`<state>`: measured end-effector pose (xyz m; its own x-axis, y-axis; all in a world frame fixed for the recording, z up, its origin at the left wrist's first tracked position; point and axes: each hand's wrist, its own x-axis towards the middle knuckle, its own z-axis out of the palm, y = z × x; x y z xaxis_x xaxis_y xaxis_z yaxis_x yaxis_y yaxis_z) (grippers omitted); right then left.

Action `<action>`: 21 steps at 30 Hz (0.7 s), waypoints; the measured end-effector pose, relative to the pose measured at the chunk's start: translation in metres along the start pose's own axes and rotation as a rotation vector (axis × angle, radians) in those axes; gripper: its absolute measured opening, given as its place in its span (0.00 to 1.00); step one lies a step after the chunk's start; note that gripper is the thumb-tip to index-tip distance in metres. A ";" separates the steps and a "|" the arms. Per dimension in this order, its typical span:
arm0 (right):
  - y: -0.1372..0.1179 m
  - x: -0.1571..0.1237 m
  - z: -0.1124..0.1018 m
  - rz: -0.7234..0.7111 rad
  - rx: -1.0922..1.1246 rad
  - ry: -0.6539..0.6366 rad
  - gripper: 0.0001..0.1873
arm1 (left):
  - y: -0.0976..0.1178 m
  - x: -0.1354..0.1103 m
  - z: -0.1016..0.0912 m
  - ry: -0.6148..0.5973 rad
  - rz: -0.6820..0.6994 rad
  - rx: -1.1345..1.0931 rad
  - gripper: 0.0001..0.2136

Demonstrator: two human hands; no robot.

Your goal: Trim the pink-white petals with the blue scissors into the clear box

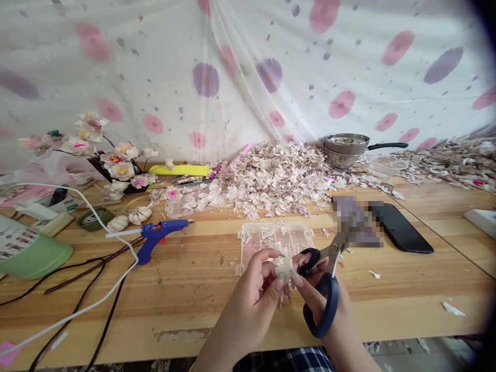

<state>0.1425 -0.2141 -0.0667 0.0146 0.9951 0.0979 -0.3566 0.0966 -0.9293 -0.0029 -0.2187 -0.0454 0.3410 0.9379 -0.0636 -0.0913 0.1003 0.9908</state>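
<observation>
Between the fingertips of both hands is a small, thin, whitish petal-like piece (284,265). My left hand (253,292) pinches it from the left, fingers curled. My right hand (339,315) meets it from the other side with thumb and fingertips, while dark-blue-handled scissors (332,305) hang on its fingers. The scissor blades point up and away to the right, apart from the piece; their tips run into a blurred patch. Just behind the hands lies a clear compartment box (251,238) with pale scraps in it, partly hidden by my fingers.
A large heap of dried pale petals (271,178) lies at the back, beside stacked metal pans (344,150). On the left are a blue glue gun (160,235), cables, a green container (42,256) and a flower arrangement (120,165). A black phone (405,227) rests at right.
</observation>
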 end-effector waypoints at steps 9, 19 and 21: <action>0.008 0.006 -0.005 -0.058 -0.008 0.016 0.13 | 0.000 -0.002 0.004 0.130 0.051 -0.013 0.23; 0.002 -0.037 -0.014 0.344 -0.043 -0.481 0.23 | 0.008 -0.001 0.013 0.520 0.406 0.010 0.19; -0.005 -0.042 -0.015 0.425 -0.103 -0.505 0.25 | 0.007 0.000 0.015 0.510 0.440 0.018 0.18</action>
<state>0.1576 -0.2559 -0.0714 -0.5553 0.8175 -0.1531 -0.1432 -0.2753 -0.9506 0.0101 -0.2233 -0.0363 -0.2096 0.9299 0.3021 -0.1038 -0.3283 0.9388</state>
